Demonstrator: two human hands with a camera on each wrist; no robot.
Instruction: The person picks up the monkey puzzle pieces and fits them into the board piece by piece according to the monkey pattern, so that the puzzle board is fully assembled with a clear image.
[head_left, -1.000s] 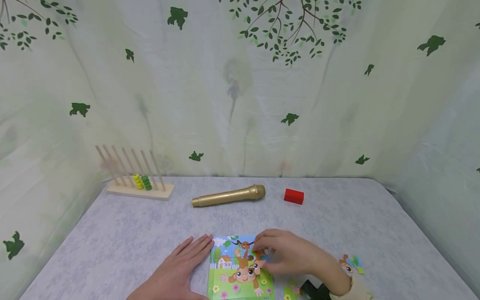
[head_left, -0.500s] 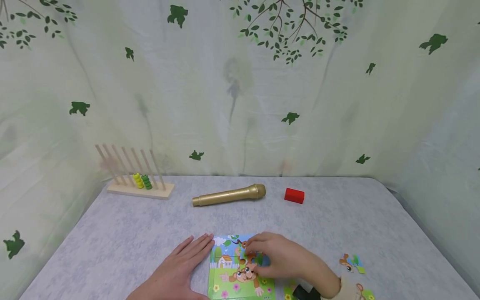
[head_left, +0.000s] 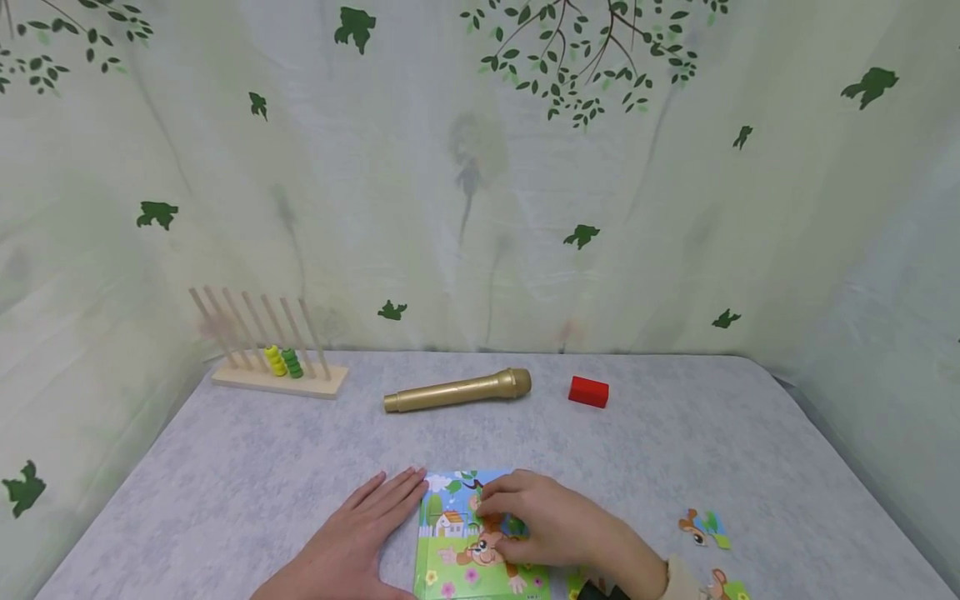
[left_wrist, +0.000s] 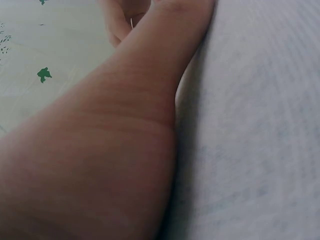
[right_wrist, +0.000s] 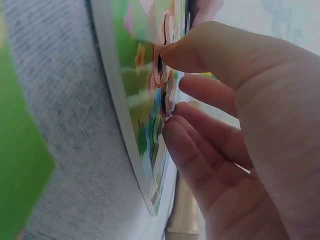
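A jigsaw board (head_left: 442, 554) with a cartoon monkey, a house and flowers lies near the table's front edge. My left hand (head_left: 375, 525) lies flat with straight fingers, fingertips at the board's upper left edge. Bent over the board's right half, my right hand (head_left: 551, 521) pinches a puzzle piece (right_wrist: 169, 90) between thumb and fingers. In the right wrist view the piece sits slightly raised over the picture, its edges showing. The hand hides much of it in the head view. The left wrist view is mostly filled by the left wrist (left_wrist: 120, 130).
Loose puzzle pieces lie to the right, one with a deer-like face (head_left: 703, 528) and one below it (head_left: 727, 587). Farther back are a gold toy microphone (head_left: 457, 392), a red block (head_left: 588, 392) and a wooden peg stand (head_left: 277, 383) with yellow and green beads.
My right hand has moved left and slightly down over the board with the puzzle piece, uncovering the loose pieces at the right. My left hand has stayed in place.
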